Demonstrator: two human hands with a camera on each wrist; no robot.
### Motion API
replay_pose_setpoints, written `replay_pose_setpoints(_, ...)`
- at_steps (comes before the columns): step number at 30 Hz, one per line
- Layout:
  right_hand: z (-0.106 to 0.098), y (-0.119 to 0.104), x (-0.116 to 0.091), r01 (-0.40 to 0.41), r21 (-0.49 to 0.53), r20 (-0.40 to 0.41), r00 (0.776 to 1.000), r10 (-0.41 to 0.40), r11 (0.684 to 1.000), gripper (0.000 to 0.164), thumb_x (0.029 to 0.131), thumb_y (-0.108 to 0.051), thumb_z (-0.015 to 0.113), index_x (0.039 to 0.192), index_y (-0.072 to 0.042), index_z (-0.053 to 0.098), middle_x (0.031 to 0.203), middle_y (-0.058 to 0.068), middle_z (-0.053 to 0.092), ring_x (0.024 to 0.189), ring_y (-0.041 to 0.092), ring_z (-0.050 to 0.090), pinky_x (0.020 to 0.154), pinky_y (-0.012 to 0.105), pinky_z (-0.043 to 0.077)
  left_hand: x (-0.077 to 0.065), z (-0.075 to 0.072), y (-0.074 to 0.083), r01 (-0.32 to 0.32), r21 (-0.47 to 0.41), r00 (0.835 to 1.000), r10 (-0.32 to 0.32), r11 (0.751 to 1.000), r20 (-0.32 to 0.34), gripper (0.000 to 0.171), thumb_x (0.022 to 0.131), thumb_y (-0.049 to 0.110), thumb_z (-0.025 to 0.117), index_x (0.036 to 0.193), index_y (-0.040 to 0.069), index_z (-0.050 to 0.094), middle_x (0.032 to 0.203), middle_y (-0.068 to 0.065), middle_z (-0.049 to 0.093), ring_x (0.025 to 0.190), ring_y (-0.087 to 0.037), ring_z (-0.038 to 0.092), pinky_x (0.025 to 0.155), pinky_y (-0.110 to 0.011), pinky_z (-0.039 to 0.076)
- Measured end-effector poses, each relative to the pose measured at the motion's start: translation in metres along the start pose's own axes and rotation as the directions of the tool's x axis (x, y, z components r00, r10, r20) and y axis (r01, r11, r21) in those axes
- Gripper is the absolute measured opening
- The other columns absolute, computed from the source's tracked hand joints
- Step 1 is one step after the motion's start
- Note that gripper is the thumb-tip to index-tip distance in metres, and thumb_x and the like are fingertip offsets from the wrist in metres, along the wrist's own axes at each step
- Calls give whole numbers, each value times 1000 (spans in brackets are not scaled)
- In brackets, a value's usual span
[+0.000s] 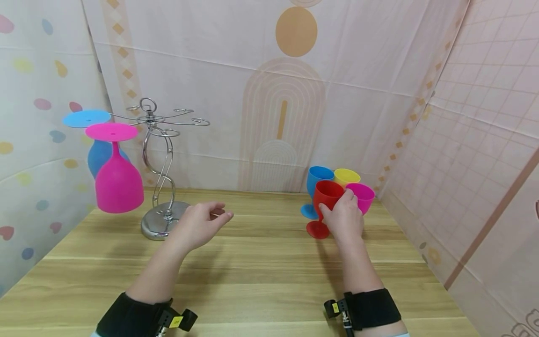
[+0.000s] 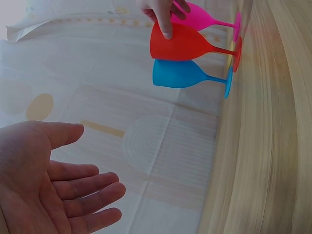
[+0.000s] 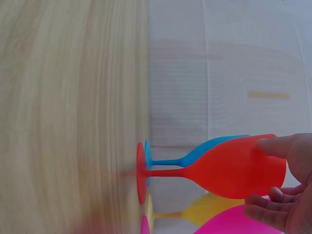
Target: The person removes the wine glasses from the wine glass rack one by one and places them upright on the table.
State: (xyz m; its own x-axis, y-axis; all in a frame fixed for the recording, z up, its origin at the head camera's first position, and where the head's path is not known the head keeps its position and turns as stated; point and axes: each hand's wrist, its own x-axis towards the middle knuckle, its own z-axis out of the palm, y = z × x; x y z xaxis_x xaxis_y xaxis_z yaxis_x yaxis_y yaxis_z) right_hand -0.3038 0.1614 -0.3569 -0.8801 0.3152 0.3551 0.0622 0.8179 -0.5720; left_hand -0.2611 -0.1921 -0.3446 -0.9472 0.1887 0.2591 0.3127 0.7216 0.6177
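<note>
My right hand (image 1: 346, 217) is at a red plastic goblet (image 1: 328, 194), its thumb on the side of the bowl and its fingers at the opposite side near the rim. The red goblet stands upright, foot down at the tabletop. Close around it stand a blue goblet (image 1: 318, 178), a yellow goblet (image 1: 347, 175) and a pink goblet (image 1: 363, 195), the last partly covered by the hand. Over the table near the metal rack's base, my left hand (image 2: 58, 180) is held with its fingers loosely extended, holding nothing.
A chrome goblet rack (image 1: 162, 178) with looped arms stands at the left. From its left arms hang an upside-down pink goblet (image 1: 119, 185) and a blue one (image 1: 98, 154) behind it. Patterned cloth (image 1: 202, 75) rises behind the wooden table (image 1: 261, 281) and along both sides.
</note>
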Motion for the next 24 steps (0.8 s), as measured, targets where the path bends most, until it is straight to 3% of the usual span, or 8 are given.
replay_pose_setpoints(7,-4,-3,-1,19,55,-15,1000,-19,998,80,82,-32,87,140,-4,39,128,20,54,114,42,57,78,56,60,-3,-3,6,-13,-8,1000,12,1000,-24,50,102,39,62,134,0,64,118,-12,72,108,-29,68,94,-51,54)
replay_pose_setpoints(13,-6,-6,-2,52,138,23,998,-56,989,75,83,-30,86,138,-7,41,130,17,54,117,39,55,76,54,61,-6,-5,12,-42,-4,997,42,999,-65,47,102,39,62,132,3,65,119,-11,71,106,-30,68,90,-51,56)
replay_pose_setpoints(24,-9,-12,-5,112,232,41,991,-124,966,59,85,-30,85,128,-9,51,119,10,58,110,32,57,77,50,61,-11,-10,21,-126,55,979,133,991,-153,45,102,41,61,128,5,67,118,-9,73,104,-31,69,87,-51,57)
